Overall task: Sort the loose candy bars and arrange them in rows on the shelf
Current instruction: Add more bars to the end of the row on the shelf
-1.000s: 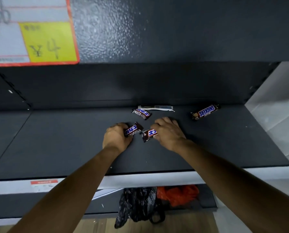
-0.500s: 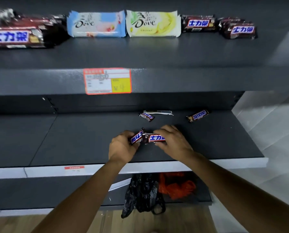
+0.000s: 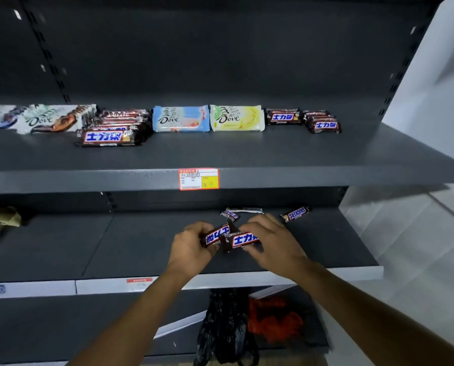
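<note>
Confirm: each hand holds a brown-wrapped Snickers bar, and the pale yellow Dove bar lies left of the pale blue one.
No. The head view shows the pale yellow Dove bar lying right of the pale blue Dove bar. The left hand and right hand each hold a brown-wrapped Snickers bar.

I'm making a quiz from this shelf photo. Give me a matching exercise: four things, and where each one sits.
Things: 1 blue Dove bar; 2 English-lettered Snickers bar; 3 black bag; 4 price tag.
Places: A under the lower shelf; B front edge of the upper shelf; C lower shelf, back right; D on top of the upper shelf.
Pairs: 1-D, 2-C, 3-A, 4-B.
</note>
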`<control>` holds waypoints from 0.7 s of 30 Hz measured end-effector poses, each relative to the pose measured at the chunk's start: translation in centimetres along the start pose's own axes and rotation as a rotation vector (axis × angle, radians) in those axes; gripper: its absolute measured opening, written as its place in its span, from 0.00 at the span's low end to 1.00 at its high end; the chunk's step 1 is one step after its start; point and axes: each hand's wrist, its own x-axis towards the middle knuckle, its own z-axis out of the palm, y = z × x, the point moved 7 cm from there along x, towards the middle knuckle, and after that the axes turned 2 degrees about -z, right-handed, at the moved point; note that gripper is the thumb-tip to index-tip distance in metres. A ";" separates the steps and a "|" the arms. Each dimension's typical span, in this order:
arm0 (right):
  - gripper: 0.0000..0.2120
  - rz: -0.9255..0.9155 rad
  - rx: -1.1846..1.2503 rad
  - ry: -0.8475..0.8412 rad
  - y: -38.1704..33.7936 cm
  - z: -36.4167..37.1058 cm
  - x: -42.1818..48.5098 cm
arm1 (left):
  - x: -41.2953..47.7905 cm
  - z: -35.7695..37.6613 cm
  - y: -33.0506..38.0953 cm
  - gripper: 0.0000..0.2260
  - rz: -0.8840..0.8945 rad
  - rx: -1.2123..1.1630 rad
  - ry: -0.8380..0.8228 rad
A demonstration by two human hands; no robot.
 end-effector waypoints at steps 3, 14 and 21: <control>0.19 -0.013 0.019 0.048 -1.2 -2.8 0.3 | -0.8 -1.6 2.3 0.17 0.069 -0.018 0.000; 0.20 -0.057 -0.043 0.228 -2.9 -11.8 1.6 | -2.1 -7.3 11.4 0.16 0.392 0.108 0.145; 0.19 -0.065 -0.101 0.292 -2.1 -14.9 3.9 | -0.7 -9.8 14.9 0.18 0.454 0.122 0.227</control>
